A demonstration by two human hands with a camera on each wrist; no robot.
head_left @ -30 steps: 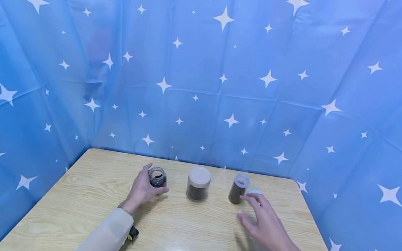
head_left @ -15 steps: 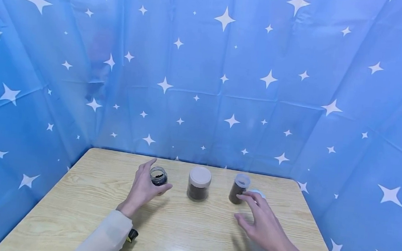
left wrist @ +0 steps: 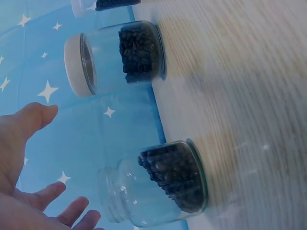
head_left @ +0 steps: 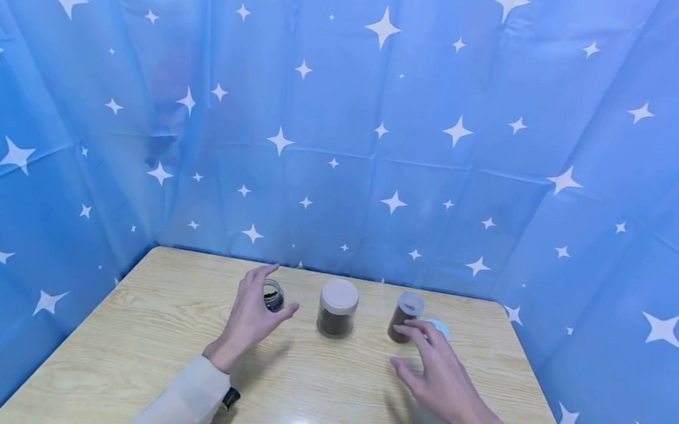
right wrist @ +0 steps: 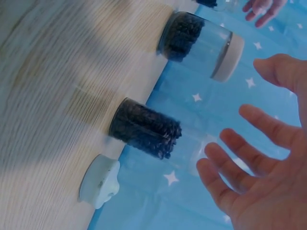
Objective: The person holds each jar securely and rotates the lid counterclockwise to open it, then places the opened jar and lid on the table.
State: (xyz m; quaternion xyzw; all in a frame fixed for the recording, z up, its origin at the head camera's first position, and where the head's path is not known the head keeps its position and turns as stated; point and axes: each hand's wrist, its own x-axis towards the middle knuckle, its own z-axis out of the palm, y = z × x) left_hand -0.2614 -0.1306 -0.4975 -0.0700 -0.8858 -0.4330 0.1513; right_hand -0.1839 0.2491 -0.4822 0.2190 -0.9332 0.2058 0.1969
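My left hand point(head_left: 254, 312) hovers with spread fingers by an uncovered glass jar point(head_left: 274, 298), partly hiding it. In the left wrist view, a sloping heap of dark beans lies in that jar point(left wrist: 168, 179), and the fingers are apart from it. My right hand point(head_left: 446, 379), fingers loosely bent and parted, is held before a tall clear jar point(head_left: 400, 322) filled well up with dark bits. The right wrist view shows a gap between those fingers and the tall jar point(right wrist: 146, 127). Behind the right hand lies a pale blue lid point(head_left: 440, 327).
Between the hands stands a wide jar with a whitish lid point(head_left: 337, 309), partly filled with dark beans. The pale blue lid point(right wrist: 100, 181) rests on the wood-grain table point(head_left: 141, 329) close to the tall jar. A blue star-patterned curtain point(head_left: 338, 225) hangs behind the table.
My left hand has come away from around the uncovered jar, moving a little up and right. The right hand has drifted slightly left. The jars have stayed put.
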